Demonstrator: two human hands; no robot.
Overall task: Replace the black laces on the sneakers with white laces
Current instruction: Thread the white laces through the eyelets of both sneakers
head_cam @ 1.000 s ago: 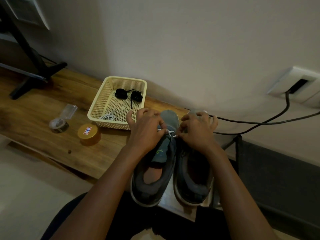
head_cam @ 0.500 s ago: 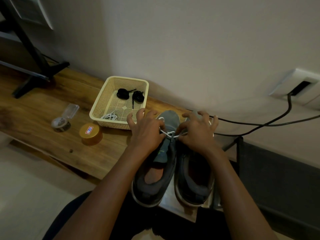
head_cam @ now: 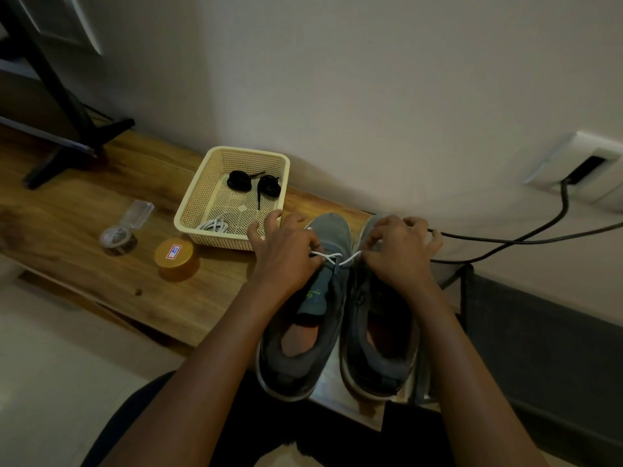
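Wooden shelf [head_cam: 84,227]: sneaker [head_cam: 303,318] tongue reads "KNIT".

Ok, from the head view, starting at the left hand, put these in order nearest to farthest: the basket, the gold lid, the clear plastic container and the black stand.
From the left hand:
1. Basket, right beside the fingers, just to the left.
2. Gold lid, farther left on the wooden shelf.
3. Clear plastic container, left of the lid.
4. Black stand, far left corner by the wall.
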